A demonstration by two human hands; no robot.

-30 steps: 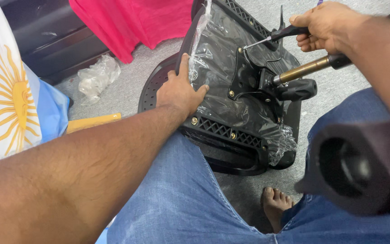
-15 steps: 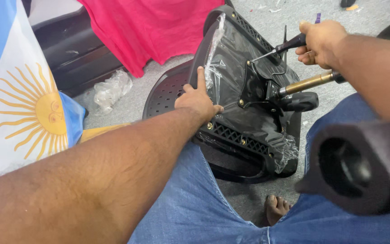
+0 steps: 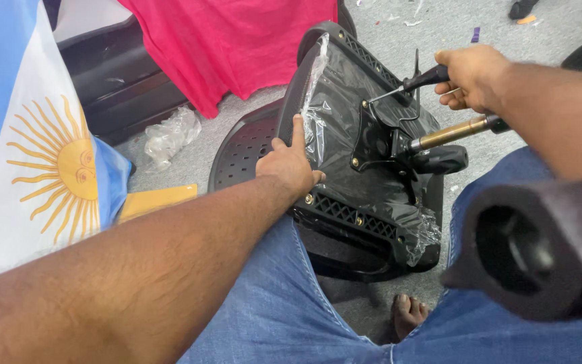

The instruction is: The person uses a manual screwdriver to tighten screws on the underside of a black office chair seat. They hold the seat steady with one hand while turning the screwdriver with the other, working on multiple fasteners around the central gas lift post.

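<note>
At frame centre, the left hand lies flat, fingers released, on the chair seat edge. Upper right, the right hand is clenched around a screwdriver; open grey floor lies beyond.

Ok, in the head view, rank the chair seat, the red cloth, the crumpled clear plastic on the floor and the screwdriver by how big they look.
1. Chair seat and red cloth: too close to rank, and the cloth is cut off.
2. Crumpled clear plastic.
3. Screwdriver, held in the right hand.

Office-like room: grey carpet floor, paper scraps, flag hanging, chair parts around.
</note>
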